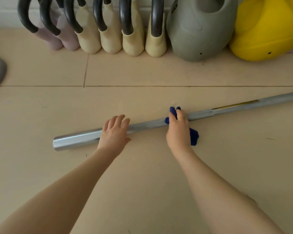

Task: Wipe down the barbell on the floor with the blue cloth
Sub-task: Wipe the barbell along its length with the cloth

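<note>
My left hand (115, 132) rests flat and open on the barbell (149, 124) near its left end, while my right hand (178, 128) grips the blue cloth (194, 136) around it further right.

The barbell (149, 124) is a long, shiny silver bar. It lies flat on the floor, slanting up toward the right, where it runs out of view. The blue cloth (194, 135) is bunched up and seems wrapped over the middle of the bar.
</note>
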The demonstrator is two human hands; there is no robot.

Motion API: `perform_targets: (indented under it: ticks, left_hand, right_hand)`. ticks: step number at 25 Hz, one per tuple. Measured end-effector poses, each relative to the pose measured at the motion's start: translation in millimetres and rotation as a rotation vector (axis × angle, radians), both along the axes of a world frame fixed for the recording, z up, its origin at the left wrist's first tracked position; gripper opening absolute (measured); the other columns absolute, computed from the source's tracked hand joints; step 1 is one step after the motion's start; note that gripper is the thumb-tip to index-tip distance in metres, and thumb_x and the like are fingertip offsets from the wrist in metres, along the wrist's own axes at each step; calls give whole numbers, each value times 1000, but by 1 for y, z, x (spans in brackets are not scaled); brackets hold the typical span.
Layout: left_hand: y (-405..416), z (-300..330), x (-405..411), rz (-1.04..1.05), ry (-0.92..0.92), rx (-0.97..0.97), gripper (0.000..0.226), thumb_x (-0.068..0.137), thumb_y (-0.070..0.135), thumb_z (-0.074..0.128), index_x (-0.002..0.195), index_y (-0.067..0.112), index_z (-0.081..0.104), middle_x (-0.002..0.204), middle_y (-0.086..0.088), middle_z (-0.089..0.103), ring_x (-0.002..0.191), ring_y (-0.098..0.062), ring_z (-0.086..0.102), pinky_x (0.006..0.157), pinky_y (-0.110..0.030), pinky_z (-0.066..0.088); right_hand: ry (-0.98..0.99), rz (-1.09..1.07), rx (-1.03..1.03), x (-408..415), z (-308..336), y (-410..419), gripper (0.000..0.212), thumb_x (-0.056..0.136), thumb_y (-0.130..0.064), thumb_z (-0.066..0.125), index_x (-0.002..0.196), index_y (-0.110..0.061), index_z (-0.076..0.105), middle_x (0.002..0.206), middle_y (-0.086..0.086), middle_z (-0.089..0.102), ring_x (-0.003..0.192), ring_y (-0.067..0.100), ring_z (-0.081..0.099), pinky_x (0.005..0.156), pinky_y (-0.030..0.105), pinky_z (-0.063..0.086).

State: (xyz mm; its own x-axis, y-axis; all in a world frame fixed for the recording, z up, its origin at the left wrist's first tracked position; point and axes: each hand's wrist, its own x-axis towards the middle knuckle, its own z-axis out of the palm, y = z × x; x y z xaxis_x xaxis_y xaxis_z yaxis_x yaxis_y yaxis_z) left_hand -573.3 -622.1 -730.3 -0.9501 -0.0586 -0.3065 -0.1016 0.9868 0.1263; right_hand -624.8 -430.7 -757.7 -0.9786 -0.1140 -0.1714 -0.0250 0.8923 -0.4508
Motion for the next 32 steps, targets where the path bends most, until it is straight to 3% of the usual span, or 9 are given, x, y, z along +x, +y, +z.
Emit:
perform_targets:
  ticks: [4,7,11,15,17,20,22,26,32]
  left_hand:
    - [-13,2,13,184,-89,43,74,81,18,68,141,8,26,150,-15,18,135,-33,25,112,-37,25]
    - [-22,2,19,98,-101,96,78,79,17,71,142,6,24,146,-10,27,132,-29,30,109,-33,28]
    - [-32,0,21,40,-35,61,77,79,12,69,143,9,26,145,-6,36,135,-24,30,114,-31,21]
    - [-35,0,17,60,12,85,69,79,15,69,138,11,33,135,-3,48,131,-21,38,113,-31,25]
    - [-35,1,17,86,-2,96,70,78,15,70,137,11,32,135,-2,47,131,-20,36,113,-29,24]
    - [-35,3,16,112,-27,100,73,83,14,67,142,11,24,143,-2,38,138,-19,26,116,-28,16]
    - [-33,4,16,115,-43,87,73,84,13,65,143,10,22,146,-2,35,140,-19,23,116,-28,15]
    - [-28,8,15,128,-41,83,69,84,10,63,142,10,25,147,-3,33,140,-20,24,116,-29,17]
    - [-26,5,6,203,-116,104,75,87,4,56,146,8,11,155,-6,19,145,-21,12,119,-32,15]
  right_hand:
    - [15,403,-136,34,8,-52,47,93,3,36,138,-6,38,150,13,29,140,24,26,112,25,25]
    - [134,240,-32,15,4,-30,39,79,8,52,117,2,59,117,26,58,118,45,52,95,43,47]
    - [-9,63,-43,35,6,-75,44,74,10,62,117,1,59,120,25,58,120,41,50,97,46,48]
    - [130,569,-84,60,5,-111,28,74,-9,62,101,-9,70,108,11,69,111,31,62,81,35,55]
    - [236,660,86,36,3,-79,25,80,-18,54,95,-15,72,105,4,71,105,25,65,75,30,58]
    - [274,370,321,3,0,-18,34,69,-10,75,102,-11,69,101,9,70,100,30,66,76,33,56]
    - [272,212,354,8,0,-24,33,70,-5,68,103,-7,69,100,12,70,102,31,65,79,33,55]
    - [196,459,244,31,-1,-47,42,75,-12,40,103,-9,70,104,11,70,104,29,65,82,34,55]
    - [42,22,211,0,7,25,58,89,3,44,144,-9,29,147,18,32,138,32,26,107,40,33]
